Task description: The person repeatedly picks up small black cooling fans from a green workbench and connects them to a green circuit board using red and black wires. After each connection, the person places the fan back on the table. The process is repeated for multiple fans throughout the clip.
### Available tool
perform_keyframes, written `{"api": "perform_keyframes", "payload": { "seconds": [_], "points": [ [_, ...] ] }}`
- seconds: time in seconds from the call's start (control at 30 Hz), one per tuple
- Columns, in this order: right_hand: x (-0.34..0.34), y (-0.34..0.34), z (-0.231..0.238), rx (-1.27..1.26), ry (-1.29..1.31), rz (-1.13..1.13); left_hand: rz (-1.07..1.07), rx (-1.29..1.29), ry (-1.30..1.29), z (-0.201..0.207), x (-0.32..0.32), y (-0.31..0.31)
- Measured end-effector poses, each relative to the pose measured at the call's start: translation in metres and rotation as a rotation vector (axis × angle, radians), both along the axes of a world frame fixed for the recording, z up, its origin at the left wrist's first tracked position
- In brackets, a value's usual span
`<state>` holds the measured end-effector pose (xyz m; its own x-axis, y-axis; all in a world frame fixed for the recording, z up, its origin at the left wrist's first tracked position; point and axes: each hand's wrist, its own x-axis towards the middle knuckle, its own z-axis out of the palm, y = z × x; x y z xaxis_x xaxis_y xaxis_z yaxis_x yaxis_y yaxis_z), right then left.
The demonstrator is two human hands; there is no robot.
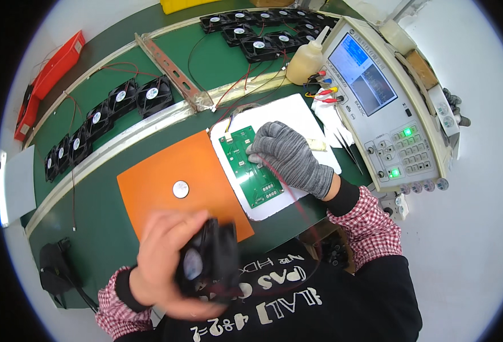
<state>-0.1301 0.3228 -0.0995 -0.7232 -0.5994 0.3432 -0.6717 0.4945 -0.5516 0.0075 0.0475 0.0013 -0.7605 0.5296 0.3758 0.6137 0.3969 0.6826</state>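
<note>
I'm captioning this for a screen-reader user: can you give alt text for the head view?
A person's bare left hand grips a black cooling fan, blurred, while the gloved right hand presses on a green circuit board lying on a white mat. Rows of fans and a beige test instrument surround them.

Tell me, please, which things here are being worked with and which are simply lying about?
In use: black fan in left hand; green circuit board under gloved right hand; red wire.
Lying about: fan rows, squeeze bottle, orange mat, tester.

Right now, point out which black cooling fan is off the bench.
The black cooling fan gripped in the left hand, blurred, near the person's chest; all other fans lie on the green bench.
</note>
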Motion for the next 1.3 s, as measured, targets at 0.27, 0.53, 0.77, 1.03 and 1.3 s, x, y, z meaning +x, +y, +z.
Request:
{"api": "perform_keyframes", "payload": {
  "seconds": [0.27, 0.53, 0.77, 1.03, 1.3],
  "points": [
    [-0.003, -0.006, -0.002, -0.081, 0.052, 0.051, -0.535, 1.028, -1.118, -0.013, 0.007, -0.018],
    [0.001, -0.002, -0.004, -0.207, 0.003, -0.045, 0.265, -0.158, 0.5, -0.027, -0.093, 0.008],
    [-0.001, -0.003, -0.001, -0.565, -0.172, -0.222, 0.664, -0.501, 0.196, -0.09, -0.224, -0.075],
    [0.017, -0.019, 0.027, -0.224, 0.318, 0.014, 0.344, -0.293, 0.421, -0.035, -0.135, -0.002],
    [0.007, -0.001, 0.031, -0.179, 0.192, 0.335, 0.256, -0.567, 0.509, 0.008, -0.045, -0.036]
  ]
}}
